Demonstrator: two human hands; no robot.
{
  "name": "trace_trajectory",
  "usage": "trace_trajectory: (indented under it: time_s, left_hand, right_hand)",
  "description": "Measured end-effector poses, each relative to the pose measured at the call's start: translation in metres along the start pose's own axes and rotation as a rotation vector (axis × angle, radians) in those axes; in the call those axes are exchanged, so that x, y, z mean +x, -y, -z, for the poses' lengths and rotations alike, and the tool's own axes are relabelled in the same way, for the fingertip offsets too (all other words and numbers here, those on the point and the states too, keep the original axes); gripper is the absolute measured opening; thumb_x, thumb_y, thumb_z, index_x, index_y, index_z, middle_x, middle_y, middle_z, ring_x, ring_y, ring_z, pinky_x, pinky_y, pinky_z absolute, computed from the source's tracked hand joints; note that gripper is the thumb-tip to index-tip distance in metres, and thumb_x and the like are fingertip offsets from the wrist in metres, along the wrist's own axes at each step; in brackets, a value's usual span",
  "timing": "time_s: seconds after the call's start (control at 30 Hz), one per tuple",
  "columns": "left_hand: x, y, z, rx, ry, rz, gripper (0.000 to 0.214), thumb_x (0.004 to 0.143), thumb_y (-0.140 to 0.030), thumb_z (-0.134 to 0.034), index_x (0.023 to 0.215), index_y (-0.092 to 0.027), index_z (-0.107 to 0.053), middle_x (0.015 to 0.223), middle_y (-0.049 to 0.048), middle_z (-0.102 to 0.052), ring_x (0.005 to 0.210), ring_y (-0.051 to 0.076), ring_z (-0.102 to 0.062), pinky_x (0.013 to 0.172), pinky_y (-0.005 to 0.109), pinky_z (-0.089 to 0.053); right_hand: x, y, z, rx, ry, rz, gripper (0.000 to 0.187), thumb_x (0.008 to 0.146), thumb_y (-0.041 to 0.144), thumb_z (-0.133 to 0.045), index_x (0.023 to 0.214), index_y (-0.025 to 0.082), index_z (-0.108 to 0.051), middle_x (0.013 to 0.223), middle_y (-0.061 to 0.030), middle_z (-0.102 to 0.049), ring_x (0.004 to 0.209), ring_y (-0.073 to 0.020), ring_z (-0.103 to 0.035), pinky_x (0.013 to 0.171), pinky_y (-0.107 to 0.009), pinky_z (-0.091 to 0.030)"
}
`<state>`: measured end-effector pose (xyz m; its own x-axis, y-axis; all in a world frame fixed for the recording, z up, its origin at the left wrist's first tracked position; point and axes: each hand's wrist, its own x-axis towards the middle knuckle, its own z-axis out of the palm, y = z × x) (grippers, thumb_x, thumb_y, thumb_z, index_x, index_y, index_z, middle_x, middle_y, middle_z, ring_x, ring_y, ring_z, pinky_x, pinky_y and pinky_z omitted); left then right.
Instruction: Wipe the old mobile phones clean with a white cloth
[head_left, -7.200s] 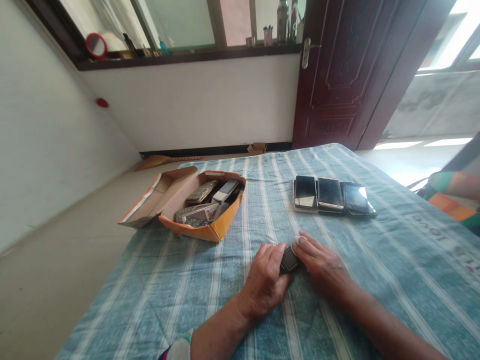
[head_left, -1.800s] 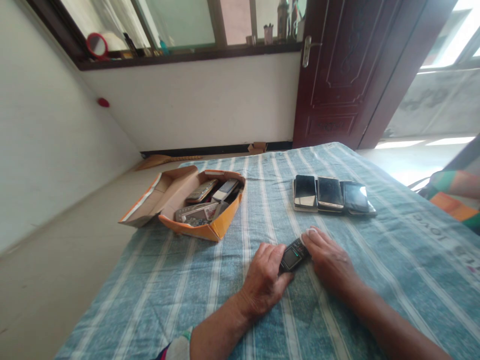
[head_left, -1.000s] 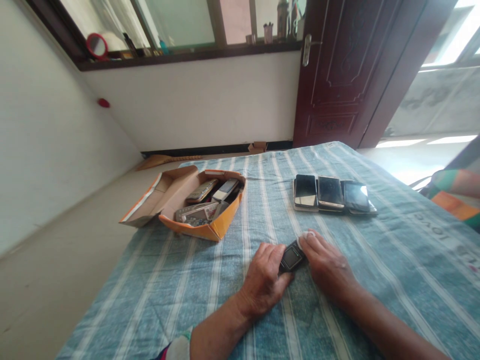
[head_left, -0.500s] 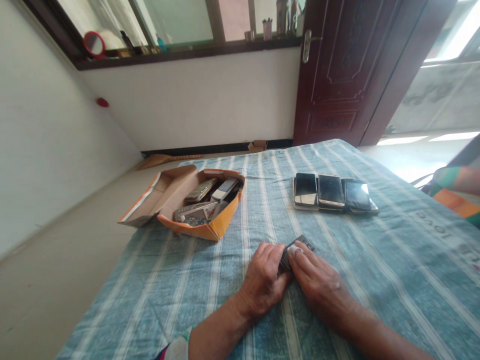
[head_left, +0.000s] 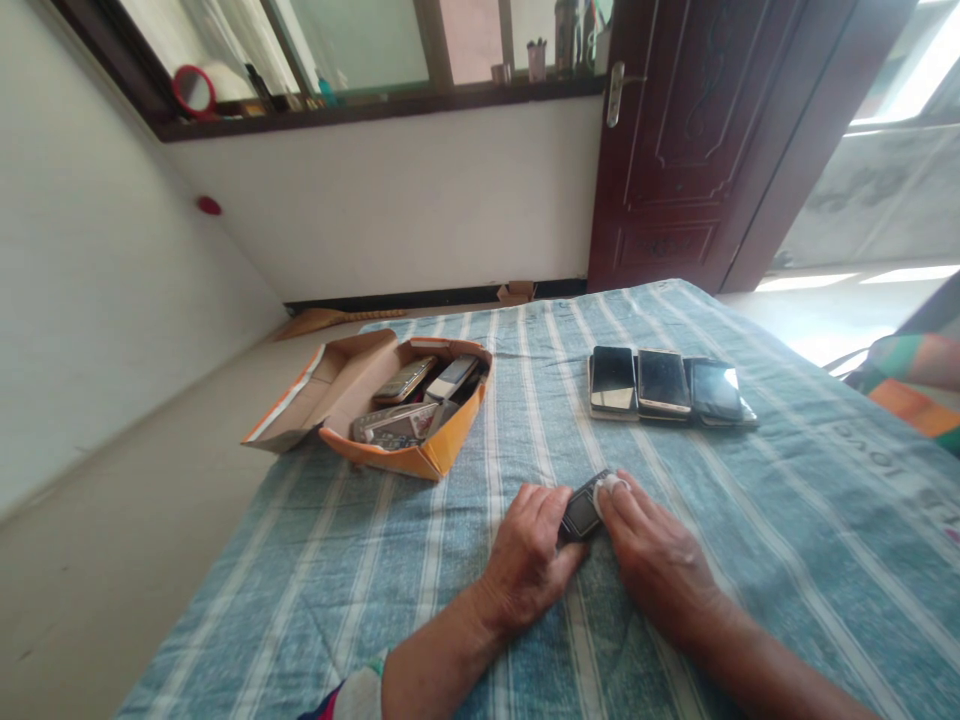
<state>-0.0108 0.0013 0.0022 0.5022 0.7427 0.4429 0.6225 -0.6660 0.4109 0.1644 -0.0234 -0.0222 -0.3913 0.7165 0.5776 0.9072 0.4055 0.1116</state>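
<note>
We see a matt-walled cardboard box [head_left: 457, 437], cloth [head_left: 352, 590] under it, glossy-screened phones [head_left: 664, 382] right of it, and a plastic-looking handset [head_left: 581, 512] nearer us.

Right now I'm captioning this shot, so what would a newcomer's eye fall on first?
Likely the foreground, where the left hand grips a small dark phone and the right hand holds a white wad against it. Next comes the open orange box, with phones inside, farther back on the left of the striped cloth. Then the row of smartphones beyond the right hand.
</note>
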Motion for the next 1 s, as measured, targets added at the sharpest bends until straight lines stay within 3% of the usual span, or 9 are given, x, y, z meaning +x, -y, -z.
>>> trace_trajectory:
  time_s: [0.27, 0.63, 1.0]
  left_hand:
    - [0.0, 0.0, 0.001, -0.006, -0.001, -0.006, 0.045, 0.067, -0.009, -0.068, 0.108, -0.014, -0.052, 0.097, 0.0098, -0.064, 0.088, 0.026, -0.057, 0.078, 0.044, -0.053]
    - [-0.001, 0.003, -0.004, -0.01, -0.045, -0.044, 0.038, 0.077, -0.012, -0.059, 0.115, -0.013, -0.051, 0.096, 0.0113, -0.064, 0.089, 0.025, -0.058, 0.078, 0.044, -0.053]
    - [0.001, -0.001, 0.003, -0.016, 0.011, -0.001, 0.042, 0.068, -0.009, -0.067, 0.106, -0.016, -0.053, 0.096, 0.0089, -0.064, 0.088, 0.026, -0.058, 0.077, 0.043, -0.053]
  right_hand:
    - [0.0, 0.007, 0.006, 0.002, -0.043, 0.064, 0.038, 0.087, 0.001, -0.033, 0.109, 0.001, -0.063, 0.107, -0.019, -0.066, 0.114, -0.032, -0.057, 0.078, -0.035, -0.057]
    - [-0.002, 0.018, 0.01, 0.195, -0.076, 0.186, 0.036, 0.093, 0.006, -0.032, 0.106, 0.002, -0.065, 0.105, -0.0187, -0.066, 0.116, -0.0311, -0.057, 0.074, -0.032, -0.056]
    - [0.002, -0.001, 0.004, 0.044, -0.009, 0.061, 0.036, 0.091, 0.003, -0.031, 0.112, 0.003, -0.061, 0.107, -0.0173, -0.065, 0.117, -0.0313, -0.055, 0.076, -0.033, -0.055]
